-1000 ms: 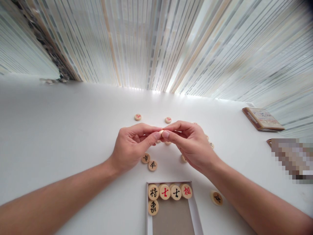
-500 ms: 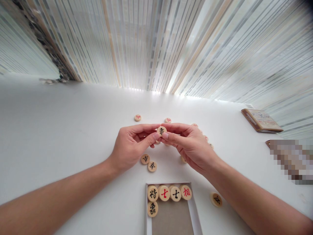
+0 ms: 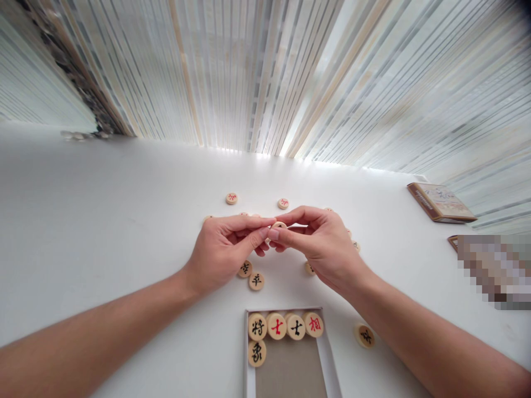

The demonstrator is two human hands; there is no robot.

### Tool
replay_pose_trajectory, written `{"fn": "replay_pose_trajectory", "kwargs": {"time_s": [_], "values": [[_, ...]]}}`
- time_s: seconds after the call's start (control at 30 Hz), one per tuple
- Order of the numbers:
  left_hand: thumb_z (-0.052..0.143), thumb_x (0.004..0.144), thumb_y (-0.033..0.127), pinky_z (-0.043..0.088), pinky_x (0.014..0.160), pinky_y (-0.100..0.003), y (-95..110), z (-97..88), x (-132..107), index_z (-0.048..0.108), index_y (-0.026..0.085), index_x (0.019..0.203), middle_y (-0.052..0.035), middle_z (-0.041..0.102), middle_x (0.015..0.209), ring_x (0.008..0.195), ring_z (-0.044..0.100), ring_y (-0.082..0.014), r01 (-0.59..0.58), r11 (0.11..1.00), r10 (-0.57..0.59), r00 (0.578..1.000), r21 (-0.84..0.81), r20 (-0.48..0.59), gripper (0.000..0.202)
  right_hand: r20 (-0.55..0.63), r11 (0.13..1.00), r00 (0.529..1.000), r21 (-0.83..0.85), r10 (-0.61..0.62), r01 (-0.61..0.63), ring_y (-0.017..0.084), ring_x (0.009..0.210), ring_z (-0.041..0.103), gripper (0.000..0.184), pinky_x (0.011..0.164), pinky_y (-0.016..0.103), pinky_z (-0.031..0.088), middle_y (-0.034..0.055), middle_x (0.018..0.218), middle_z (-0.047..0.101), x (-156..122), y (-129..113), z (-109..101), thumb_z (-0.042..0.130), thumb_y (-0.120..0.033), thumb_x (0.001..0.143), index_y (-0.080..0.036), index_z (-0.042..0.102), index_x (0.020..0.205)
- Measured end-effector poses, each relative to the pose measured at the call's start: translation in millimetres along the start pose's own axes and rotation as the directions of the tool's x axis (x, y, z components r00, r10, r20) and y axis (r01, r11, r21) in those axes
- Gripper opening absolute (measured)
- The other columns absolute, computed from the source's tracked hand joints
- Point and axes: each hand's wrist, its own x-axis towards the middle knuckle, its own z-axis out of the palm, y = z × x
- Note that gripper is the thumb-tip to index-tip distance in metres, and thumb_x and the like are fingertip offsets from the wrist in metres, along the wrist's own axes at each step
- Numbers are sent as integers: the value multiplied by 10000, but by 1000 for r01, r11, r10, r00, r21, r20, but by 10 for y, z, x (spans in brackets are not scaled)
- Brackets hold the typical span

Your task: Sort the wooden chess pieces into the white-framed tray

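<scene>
Above the middle of the white table, my left hand (image 3: 232,243) and my right hand (image 3: 321,243) meet at the fingertips. Between their thumbs and fingers they pinch a round wooden Chinese chess piece (image 3: 280,225). My right thumb covers most of its face. Nearer to me lies an open shallow box (image 3: 286,373) with a row of pieces along its far wall: a black piece (image 3: 257,327), a red one (image 3: 276,326), a black one (image 3: 296,327) and a red one (image 3: 314,324). Another black piece (image 3: 257,352) sits at its left wall.
Two black-marked pieces (image 3: 256,281) lie just beyond the box, and one (image 3: 365,335) lies to its right. Red-marked pieces (image 3: 232,198) are farther back, several partly hidden by my hands. A brown-edged box (image 3: 443,203) lies far right. A striped curtain (image 3: 232,77) hangs behind.
The held piece has tilted and its black character is now mostly covered by my right thumb. My hands stay together in nearly the same place. The pieces in the box have not moved.
</scene>
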Motion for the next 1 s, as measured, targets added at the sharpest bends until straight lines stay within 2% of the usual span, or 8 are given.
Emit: {"fn": "replay_pose_trajectory", "kwargs": {"time_s": [0.13,0.27,0.43,0.57,0.67,0.83,1.0], "values": [[818,893,171,657,607,-240,3,18,-14,879,200,1031,-49,837,830,666,756,-147,0,1000,0,1000,15,-3,153,-15,1000,1000,-1,-7,7,163,636,680,245,606,313,584,37,728,777,18,5,-6,989,-380,721,-203,858,828],[881,837,211,661,587,-254,2,13,2,867,167,1011,-65,844,841,648,760,-158,48,999,-48,998,2,-46,180,18,1000,1000,18,-4,4,160,678,668,265,684,333,577,49,767,790,29,1,-2,956,-407,769,-218,889,941],[876,850,236,647,547,-226,32,-3,39,860,139,991,-50,815,725,585,742,-144,117,991,-122,990,-58,-77,173,34,998,999,54,16,-17,174,765,684,316,754,352,574,46,817,799,33,-1,0,958,-399,763,-249,888,1033],[878,851,239,658,536,-215,53,-5,44,852,122,991,-64,825,750,593,765,-154,159,980,-167,984,-122,-63,184,45,998,999,58,19,-22,183,818,717,374,790,351,597,47,859,820,23,18,5,1003,-323,691,-255,884,1039],[880,848,239,663,518,-217,58,-8,30,839,115,964,-54,813,715,574,771,-166,188,970,-198,979,-153,-50,175,11,999,1000,32,12,-12,209,841,754,432,825,385,633,55,895,835,13,41,21,1040,-299,605,-251,881,1004],[858,883,256,675,523,-213,46,-18,11,824,113,979,-57,818,726,593,796,-186,219,966,-221,975,-139,-3,175,-15,1000,1000,-6,-13,13,218,807,768,409,782,375,660,64,881,831,-3,42,49,1050,-320,585,-224,872,939],[820,921,252,684,554,-210,30,-36,-5,821,123,1012,-63,836,775,616,806,-183,207,970,-203,978,-129,46,158,-17,1000,1000,4,13,-13,149,644,700,375,621,278,613,43,754,796,8,9,60,1065,-317,544,-188,854,827]]}}
